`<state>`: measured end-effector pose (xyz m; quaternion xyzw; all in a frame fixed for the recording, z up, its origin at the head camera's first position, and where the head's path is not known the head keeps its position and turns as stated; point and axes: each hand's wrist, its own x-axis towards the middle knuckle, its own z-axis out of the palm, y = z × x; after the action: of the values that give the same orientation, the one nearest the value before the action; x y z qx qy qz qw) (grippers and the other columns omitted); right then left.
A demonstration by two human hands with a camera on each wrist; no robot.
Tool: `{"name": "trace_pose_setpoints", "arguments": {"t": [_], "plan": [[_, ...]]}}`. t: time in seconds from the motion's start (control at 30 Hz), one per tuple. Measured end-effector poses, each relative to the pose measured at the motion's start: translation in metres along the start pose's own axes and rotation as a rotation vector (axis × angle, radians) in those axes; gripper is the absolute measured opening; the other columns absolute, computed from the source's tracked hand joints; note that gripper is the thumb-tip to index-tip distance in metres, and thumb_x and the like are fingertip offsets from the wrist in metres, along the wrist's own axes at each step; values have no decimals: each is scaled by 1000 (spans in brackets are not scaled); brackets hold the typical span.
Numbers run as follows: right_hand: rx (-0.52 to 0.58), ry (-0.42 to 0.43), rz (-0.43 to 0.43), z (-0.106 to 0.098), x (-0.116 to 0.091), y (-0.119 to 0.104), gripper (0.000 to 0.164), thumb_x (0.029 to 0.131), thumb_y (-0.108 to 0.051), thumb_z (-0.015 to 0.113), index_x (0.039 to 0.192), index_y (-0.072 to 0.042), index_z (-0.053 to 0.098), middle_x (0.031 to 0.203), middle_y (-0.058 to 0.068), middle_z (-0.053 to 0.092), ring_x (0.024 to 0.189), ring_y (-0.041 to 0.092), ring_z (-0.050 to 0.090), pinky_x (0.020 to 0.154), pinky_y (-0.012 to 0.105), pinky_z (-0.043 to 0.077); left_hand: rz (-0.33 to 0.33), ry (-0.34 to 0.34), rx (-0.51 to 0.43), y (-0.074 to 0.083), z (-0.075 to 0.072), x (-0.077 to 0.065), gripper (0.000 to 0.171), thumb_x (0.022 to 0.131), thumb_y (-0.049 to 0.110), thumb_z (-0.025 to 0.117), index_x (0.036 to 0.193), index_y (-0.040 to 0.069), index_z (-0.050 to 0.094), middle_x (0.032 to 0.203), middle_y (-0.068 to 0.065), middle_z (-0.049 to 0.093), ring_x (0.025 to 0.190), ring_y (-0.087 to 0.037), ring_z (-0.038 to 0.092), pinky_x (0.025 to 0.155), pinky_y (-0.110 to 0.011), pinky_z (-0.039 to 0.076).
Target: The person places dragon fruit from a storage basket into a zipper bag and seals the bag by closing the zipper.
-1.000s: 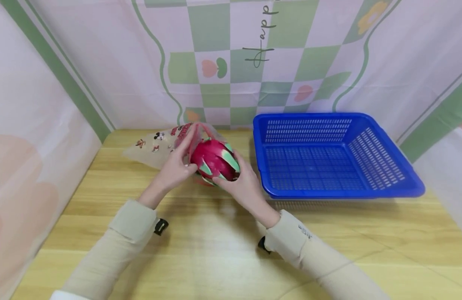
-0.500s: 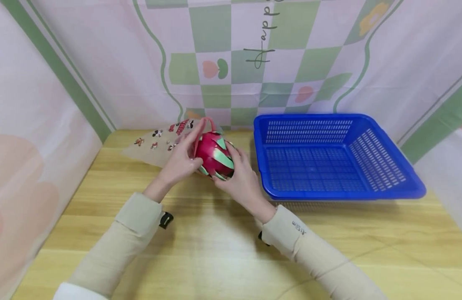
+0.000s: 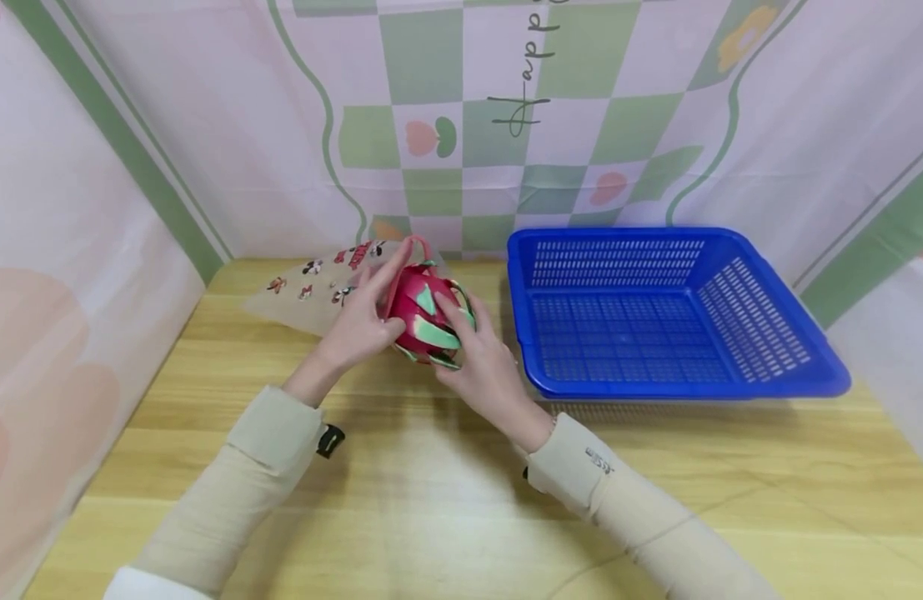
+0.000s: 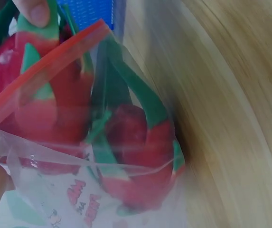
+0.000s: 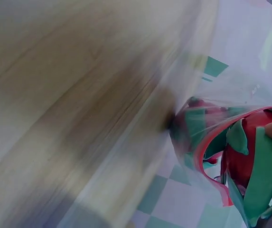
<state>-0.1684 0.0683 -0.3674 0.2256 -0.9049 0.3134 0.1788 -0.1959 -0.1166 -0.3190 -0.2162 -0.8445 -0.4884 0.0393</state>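
Observation:
A magenta dragon fruit with green scales sits in the mouth of a clear printed zip bag. My right hand grips it from the right, index finger laid over its top. On the other side, my left hand holds the bag's mouth, thumb against the fruit and index finger stretched along the red rim. Through the film in the left wrist view, a second dragon fruit shows inside, beside the partly covered first one. From the right wrist view, the red rim loops around the held fruit.
A blue plastic basket with slotted walls stands to the right of the hands. Beneath everything is a wooden table, and a printed curtain hangs behind it.
The left hand and the bag's red rim have shifted right around the dragon fruit. The fruit has turned, and the right fingers have moved over its top.

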Motion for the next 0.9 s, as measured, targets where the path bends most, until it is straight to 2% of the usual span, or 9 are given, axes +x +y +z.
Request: {"name": "trace_pose_setpoints", "arguments": {"t": [0.07,0.13,0.33,0.43,0.53,0.6,0.7,0.8,0.9], "plan": [[4,9,-6,1,2,-1,89,72,-9,80,147,-18,33,149,21,32,104,40,63,78,48,58,17,-2,-16,1,0,0,96,70,-9,52,153,25,19,160,-1,22,149,-31,7,118,-60,13],[20,20,16,2,4,-2,92,71,-10,81,148,-13,31,148,22,34,111,40,60,84,51,56,43,-2,-16,2,1,-1,96,69,-10,51,153,22,19,160,-1,22,150,-28,7,121,-56,3],[61,39,94,6,10,-4,101,70,-18,84,146,6,22,141,27,40,125,39,49,101,51,48,46,-7,16,4,1,-6,96,67,-11,51,153,20,21,159,-10,25,149,-35,5,119,-59,13],[13,26,104,3,14,-2,97,69,-25,84,144,3,30,136,23,48,122,37,52,102,49,47,71,2,47,3,2,-7,96,67,-11,51,153,18,21,158,-10,28,149,-32,10,122,-52,4],[-37,-26,139,-1,17,-1,96,70,-36,83,145,-5,32,135,16,53,118,32,56,97,49,50,97,19,31,-1,3,-6,95,67,-12,50,153,16,22,158,-8,27,149,-27,16,124,-45,2],[-50,-81,180,-3,17,0,97,70,-45,81,146,-11,32,134,13,54,116,30,58,93,48,52,90,22,-7,-3,3,-5,95,67,-14,49,153,17,22,159,-5,26,148,-24,20,124,-44,12],[10,-148,221,-4,17,2,98,70,-49,79,147,-13,29,136,12,52,116,27,58,90,46,55,66,8,-61,-5,3,-4,95,69,-15,48,153,19,21,160,-1,24,145,-22,24,117,-46,29],[54,-164,207,-3,15,5,98,71,-41,82,147,-11,30,136,15,52,119,29,56,94,47,53,44,-1,-103,-8,4,-3,94,70,-16,47,153,21,21,160,1,22,143,-22,29,108,-45,41],[70,-161,139,-3,10,8,96,71,-28,84,147,-8,30,136,20,50,119,33,56,94,48,53,21,11,-124,-9,3,-3,94,72,-16,47,153,24,22,160,5,23,136,-24,38,95,-36,49]]}}
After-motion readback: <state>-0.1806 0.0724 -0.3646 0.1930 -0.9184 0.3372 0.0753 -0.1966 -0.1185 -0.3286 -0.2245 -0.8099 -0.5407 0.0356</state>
